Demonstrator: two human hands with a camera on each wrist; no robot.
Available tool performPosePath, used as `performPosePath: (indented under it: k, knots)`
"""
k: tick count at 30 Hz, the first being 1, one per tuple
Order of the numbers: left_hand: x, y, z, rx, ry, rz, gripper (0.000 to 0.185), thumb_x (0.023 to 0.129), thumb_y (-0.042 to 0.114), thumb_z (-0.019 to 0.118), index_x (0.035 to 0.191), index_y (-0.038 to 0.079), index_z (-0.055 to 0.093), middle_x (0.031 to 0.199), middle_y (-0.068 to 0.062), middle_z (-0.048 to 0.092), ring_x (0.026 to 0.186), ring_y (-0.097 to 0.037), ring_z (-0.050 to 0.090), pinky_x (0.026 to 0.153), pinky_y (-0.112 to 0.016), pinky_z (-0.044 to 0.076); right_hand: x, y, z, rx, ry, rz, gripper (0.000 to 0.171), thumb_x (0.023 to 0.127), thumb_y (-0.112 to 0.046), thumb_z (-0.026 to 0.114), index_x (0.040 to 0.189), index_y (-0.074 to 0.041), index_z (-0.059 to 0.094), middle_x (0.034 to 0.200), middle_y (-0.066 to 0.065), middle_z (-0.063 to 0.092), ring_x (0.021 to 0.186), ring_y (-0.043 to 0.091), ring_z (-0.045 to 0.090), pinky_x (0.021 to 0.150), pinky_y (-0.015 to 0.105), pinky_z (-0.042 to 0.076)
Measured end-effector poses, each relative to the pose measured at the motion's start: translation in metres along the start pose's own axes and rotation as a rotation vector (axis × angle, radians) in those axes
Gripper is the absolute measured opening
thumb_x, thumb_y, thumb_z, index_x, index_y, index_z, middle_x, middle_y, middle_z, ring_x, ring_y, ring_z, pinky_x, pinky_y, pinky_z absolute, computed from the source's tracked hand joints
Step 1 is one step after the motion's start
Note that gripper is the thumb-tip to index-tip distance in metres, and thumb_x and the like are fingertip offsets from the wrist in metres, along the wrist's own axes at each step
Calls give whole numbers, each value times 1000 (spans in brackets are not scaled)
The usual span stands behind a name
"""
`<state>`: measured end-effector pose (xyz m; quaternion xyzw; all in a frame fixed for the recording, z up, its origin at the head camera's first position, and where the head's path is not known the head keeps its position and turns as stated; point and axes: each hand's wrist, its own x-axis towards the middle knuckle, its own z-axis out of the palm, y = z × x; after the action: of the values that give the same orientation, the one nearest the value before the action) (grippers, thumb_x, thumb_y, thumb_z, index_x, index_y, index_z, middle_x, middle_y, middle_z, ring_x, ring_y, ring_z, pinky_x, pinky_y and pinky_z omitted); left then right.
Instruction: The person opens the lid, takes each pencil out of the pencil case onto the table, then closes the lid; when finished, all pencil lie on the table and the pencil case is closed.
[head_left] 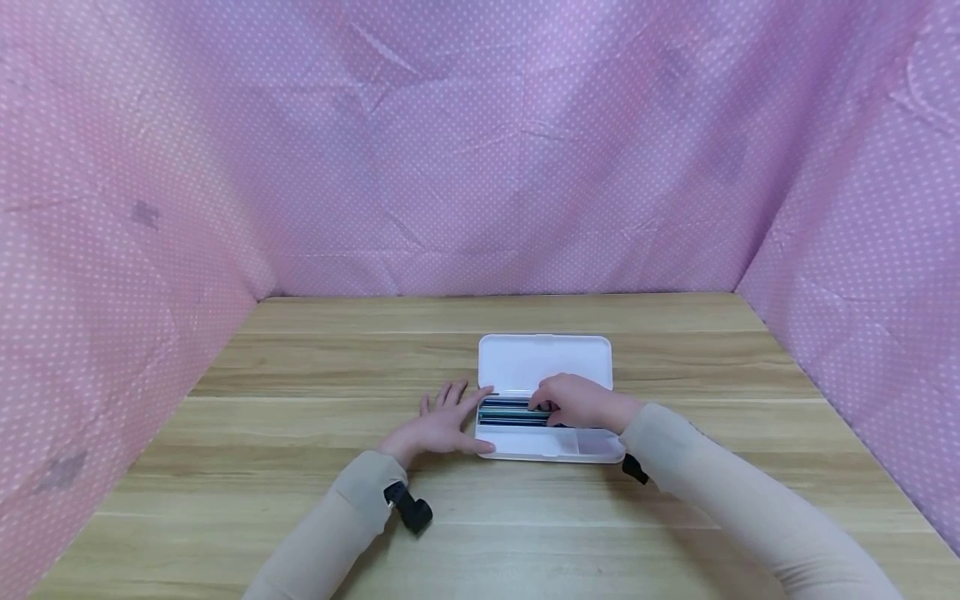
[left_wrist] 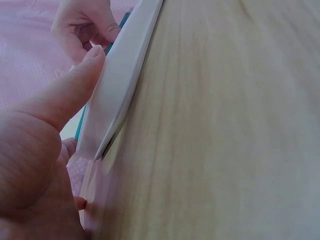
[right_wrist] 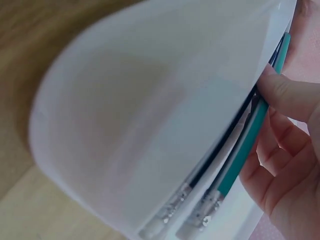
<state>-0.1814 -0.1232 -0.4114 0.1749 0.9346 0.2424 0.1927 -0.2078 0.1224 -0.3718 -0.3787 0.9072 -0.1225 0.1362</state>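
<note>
A white pencil case (head_left: 525, 442) lies on the table with its lid (head_left: 543, 357) swung back. Several dark and teal pencils (head_left: 504, 414) lie side by side in its far compartment. My right hand (head_left: 577, 402) reaches into the case and pinches a teal pencil (right_wrist: 243, 145) between thumb and fingers. Beside it, a dark pencil (right_wrist: 212, 157) with a metal ferrule and pale eraser shows in the right wrist view. My left hand (head_left: 438, 429) touches the case's left end with fingers spread, its thumb against the near wall (left_wrist: 112, 95).
The wood-grain table (head_left: 337, 367) spreads around the case on every side. Pink dotted cloth (head_left: 495, 167) hangs along its back and both sides. A black wrist camera (head_left: 411, 508) sits on the left sleeve, close over the tabletop.
</note>
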Motion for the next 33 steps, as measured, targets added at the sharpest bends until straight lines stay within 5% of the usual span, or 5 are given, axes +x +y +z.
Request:
performPosePath:
  k: [16, 25, 33]
  knots:
    - [-1, -1, 0, -12, 18, 1, 90, 74, 55, 69, 146, 37, 20, 157, -14, 4, 142, -42, -3, 105, -69, -7, -6, 9, -14, 40, 45, -51, 29, 79, -5, 71, 107, -10, 69, 86, -3, 65, 75, 6, 52, 76, 26, 49]
    - [2, -2, 0, 0, 9, 3, 92, 74, 56, 69, 147, 35, 19, 157, -13, 2, 143, -41, -5, 105, -68, -7, -19, 24, -26, 130, 152, -137, 27, 78, -4, 71, 105, -6, 69, 82, -3, 64, 75, 6, 55, 71, 28, 52]
    - [1, -2, 1, -4, 5, 12, 91, 74, 56, 69, 147, 37, 18, 157, -13, 2, 143, -41, -5, 105, -68, -7, -39, 42, -34, 276, 212, -61, 30, 80, -7, 71, 109, -3, 66, 88, 6, 66, 78, 7, 55, 69, 22, 51]
